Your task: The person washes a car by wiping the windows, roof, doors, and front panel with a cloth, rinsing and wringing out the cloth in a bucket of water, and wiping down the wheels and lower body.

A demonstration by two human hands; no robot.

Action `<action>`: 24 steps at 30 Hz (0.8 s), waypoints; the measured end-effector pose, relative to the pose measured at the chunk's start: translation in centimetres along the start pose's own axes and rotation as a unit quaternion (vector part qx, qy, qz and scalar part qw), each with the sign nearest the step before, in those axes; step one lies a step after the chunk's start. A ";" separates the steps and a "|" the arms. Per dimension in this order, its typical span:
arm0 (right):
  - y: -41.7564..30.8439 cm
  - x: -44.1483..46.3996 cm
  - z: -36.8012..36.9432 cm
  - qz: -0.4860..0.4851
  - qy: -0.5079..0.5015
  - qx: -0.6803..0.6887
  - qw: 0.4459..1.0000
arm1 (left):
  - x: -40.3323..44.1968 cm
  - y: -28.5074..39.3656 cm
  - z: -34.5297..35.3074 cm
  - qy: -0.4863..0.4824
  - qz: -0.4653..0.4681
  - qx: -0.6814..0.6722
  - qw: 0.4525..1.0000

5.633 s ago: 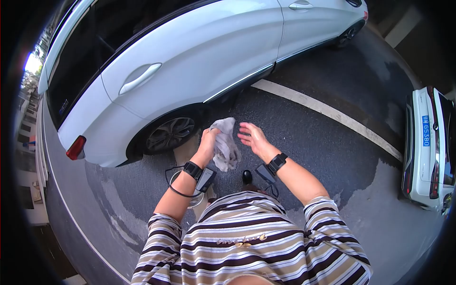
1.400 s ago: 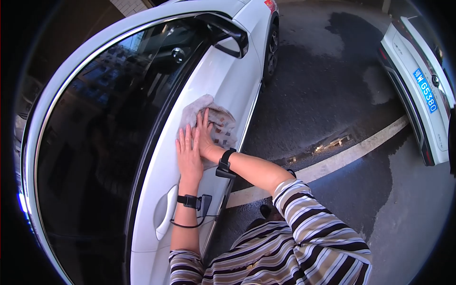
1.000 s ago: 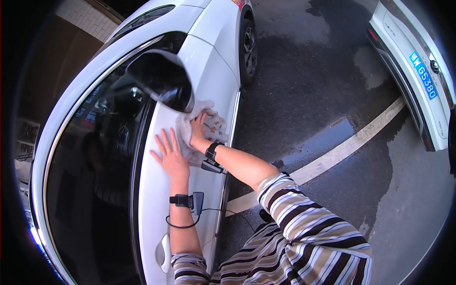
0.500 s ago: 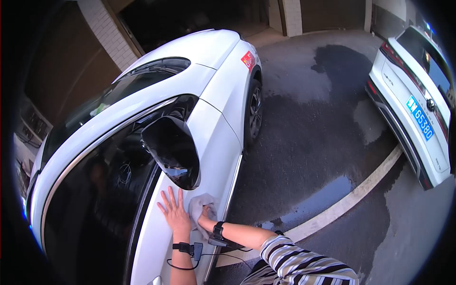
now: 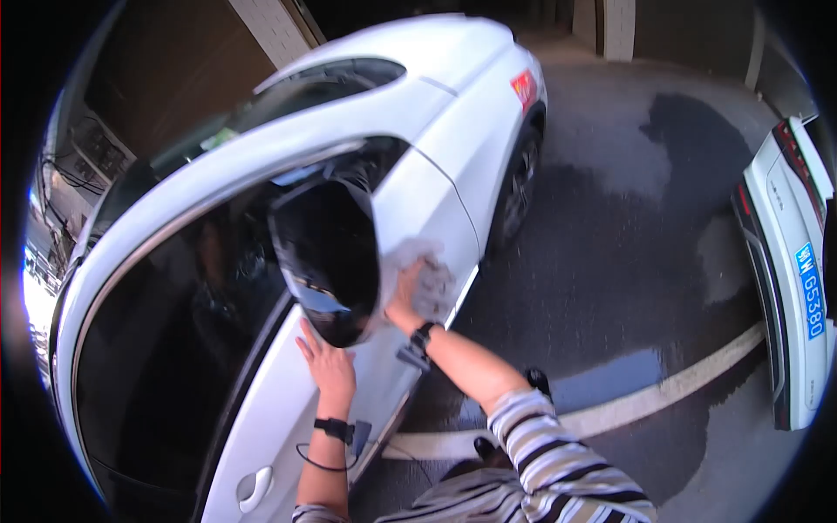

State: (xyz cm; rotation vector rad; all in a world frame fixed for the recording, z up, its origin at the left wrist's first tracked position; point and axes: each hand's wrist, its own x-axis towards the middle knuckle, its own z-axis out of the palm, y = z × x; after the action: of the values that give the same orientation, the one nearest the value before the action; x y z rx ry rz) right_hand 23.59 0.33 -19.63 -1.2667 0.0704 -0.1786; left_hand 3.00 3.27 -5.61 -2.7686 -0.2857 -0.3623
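Observation:
My right hand [image 5: 408, 295] presses a grey cloth [image 5: 434, 286] against the side of the white car [image 5: 427, 196], just right of the side mirror [image 5: 327, 248]. The cloth and that hand are smeared by motion. Below the mirror, my left hand [image 5: 331, 370] rests on the white door panel, its fingers stretched out and partly hidden by the mirror housing. It holds nothing. Both wrists wear black bands with small devices attached.
A door handle [image 5: 255, 490] sits low on the door. The dark side window [image 5: 174, 349] lies to the left. Another white car [image 5: 789, 288] stands at the right. Wet patches and a curved white line [image 5: 645, 397] mark the ground.
My right hand and the cloth have moved up and forward along the car's side, from below the mirror to beside it. My left hand has come closer under the mirror. The view has shifted.

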 end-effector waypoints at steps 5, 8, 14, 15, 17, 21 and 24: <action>-1.8 5.9 -3.9 -0.033 -0.162 -0.243 0.956 | 0.9 0.3 3.8 -0.046 -0.102 -0.052 0.992; 2.9 12.1 -3.9 -0.040 -0.081 -0.169 0.981 | 1.3 0.9 3.4 -0.018 -0.071 -0.073 0.995; -5.0 20.4 -6.7 0.027 -0.101 -0.212 0.972 | 5.0 5.4 1.1 -0.042 -0.185 -0.005 0.982; -5.9 21.0 -6.8 0.018 -0.095 -0.212 0.972 | 5.2 6.0 1.0 -0.041 -0.202 0.015 0.978; -5.6 23.3 -5.9 -0.037 -0.088 -0.211 0.973 | 5.9 7.0 0.6 -0.076 -0.256 0.041 0.963; -11.1 28.7 -6.6 -0.125 -0.150 -0.410 0.891 | 5.7 6.5 1.7 -0.034 -0.270 0.027 0.962; -11.1 34.6 -6.7 -0.189 -0.092 -0.398 0.893 | 5.4 5.9 1.8 -0.040 -0.283 0.002 0.958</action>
State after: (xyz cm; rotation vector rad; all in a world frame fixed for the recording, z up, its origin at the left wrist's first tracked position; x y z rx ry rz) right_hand 55.60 -15.10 -9.47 -2.1105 -0.3022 -0.3891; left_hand 9.90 -0.74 -7.49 -2.6513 -1.1058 -0.3803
